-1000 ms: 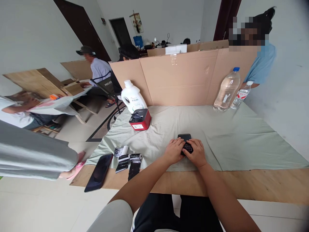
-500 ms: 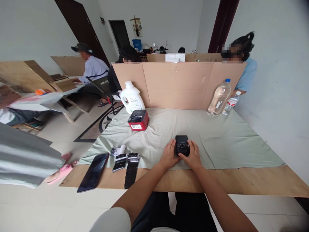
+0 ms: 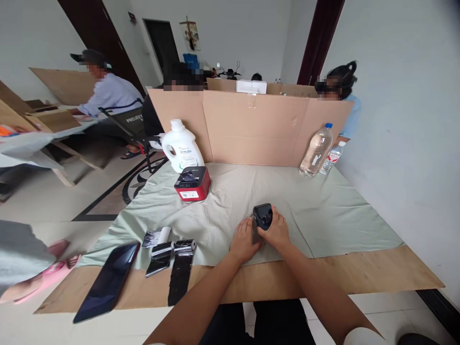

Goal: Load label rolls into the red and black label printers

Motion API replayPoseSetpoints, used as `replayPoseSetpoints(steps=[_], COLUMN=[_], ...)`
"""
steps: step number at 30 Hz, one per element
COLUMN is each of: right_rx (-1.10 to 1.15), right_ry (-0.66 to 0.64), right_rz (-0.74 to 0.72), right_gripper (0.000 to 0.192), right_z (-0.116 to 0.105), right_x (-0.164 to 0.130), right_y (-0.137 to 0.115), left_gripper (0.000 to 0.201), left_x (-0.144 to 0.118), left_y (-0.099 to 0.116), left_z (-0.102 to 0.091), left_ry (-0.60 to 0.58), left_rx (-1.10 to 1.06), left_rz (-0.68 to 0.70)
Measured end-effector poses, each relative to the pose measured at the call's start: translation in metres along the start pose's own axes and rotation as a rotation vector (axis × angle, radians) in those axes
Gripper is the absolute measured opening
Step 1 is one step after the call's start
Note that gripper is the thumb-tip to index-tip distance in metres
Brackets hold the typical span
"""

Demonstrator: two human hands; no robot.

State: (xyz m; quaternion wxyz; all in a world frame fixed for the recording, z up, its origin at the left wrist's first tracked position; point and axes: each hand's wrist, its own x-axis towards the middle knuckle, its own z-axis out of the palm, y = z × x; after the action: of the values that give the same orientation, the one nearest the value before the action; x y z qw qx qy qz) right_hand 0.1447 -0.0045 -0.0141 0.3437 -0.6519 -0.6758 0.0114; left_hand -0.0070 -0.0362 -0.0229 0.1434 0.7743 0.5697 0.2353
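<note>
A small black box-shaped device (image 3: pixel 262 214) with a dark top, like a portable label printer, is between my two hands above the cloth near the table's front. My right hand (image 3: pixel 277 231) grips its right side, thumb at the near edge. Along its left side rests my left hand (image 3: pixel 245 242), fingers bent against it; its underside is hidden. Left of my hands lie two black rolls, one roll (image 3: pixel 185 246) with its dark strip unrolled toward me and another roll (image 3: pixel 161 250) beside it. A white roll with printed paper (image 3: pixel 158 236) is behind them.
A large dark tablet or phone (image 3: pixel 108 282) lies at the front left edge. Further back stand a red-and-black printer (image 3: pixel 193 183), a white jug (image 3: pixel 182 147) and two clear bottles, one large (image 3: pixel 316 151), one small (image 3: pixel 332 158). A cardboard screen (image 3: pixel 253 129) closes the far side; people sit beyond.
The black device has turned and tilted, its top now angled. My left hand has slid lower along its side, while my right hand keeps its grip. The view has swung rightward.
</note>
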Motion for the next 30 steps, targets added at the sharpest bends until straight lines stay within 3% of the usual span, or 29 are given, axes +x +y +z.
replayPoseSetpoints(steps=[4, 7, 11, 14, 19, 22, 25, 27, 29, 30], right_rx=[0.028, 0.038, -0.130, -0.197, -0.219, -0.296, -0.380, -0.324, -0.178, -0.086], right_ry=[0.099, 0.201, 0.155, 0.099, 0.053, 0.134, 0.259, 0.249, 0.159, 0.095], right_rz=[0.118, 0.349, 0.670, 0.751, 0.699, 0.678, 0.394, 0.154, -0.035, -0.107], right_gripper=[0.090, 0.090, 0.103, 0.108, 0.110, 0.109, 0.095, 0.082, 0.074, 0.072], right_z=[-0.005, -0.016, -0.033, -0.039, -0.037, -0.036, -0.029, -0.017, 0.003, 0.016], right_x=[0.058, 0.112, 0.158, 0.166, 0.157, 0.148, 0.147, 0.151, 0.156, 0.158], right_y=[0.043, 0.084, 0.132, 0.156, 0.167, 0.158, 0.138, 0.115, 0.083, 0.063], left_gripper=[0.060, 0.052, 0.053, 0.055, 0.059, 0.062, 0.068, 0.066, 0.049, 0.038], left_x=[-0.001, 0.000, -0.001, -0.001, -0.003, -0.009, -0.013, -0.007, 0.007, 0.016], left_y=[0.003, 0.007, 0.010, 0.008, 0.003, 0.004, 0.004, -0.006, -0.031, -0.049], left_z=[-0.005, -0.010, -0.011, -0.009, -0.005, -0.002, -0.007, -0.021, -0.047, -0.064], left_ry=[-0.072, -0.108, -0.133, -0.153, -0.200, -0.238, -0.325, -0.379, -0.260, -0.061], left_rx=[0.087, 0.132, 0.161, 0.174, 0.158, 0.111, 0.018, -0.133, -0.327, -0.401], left_rz=[0.030, 0.021, -0.001, 0.000, 0.079, 0.141, 0.159, 0.156, 0.054, -0.070])
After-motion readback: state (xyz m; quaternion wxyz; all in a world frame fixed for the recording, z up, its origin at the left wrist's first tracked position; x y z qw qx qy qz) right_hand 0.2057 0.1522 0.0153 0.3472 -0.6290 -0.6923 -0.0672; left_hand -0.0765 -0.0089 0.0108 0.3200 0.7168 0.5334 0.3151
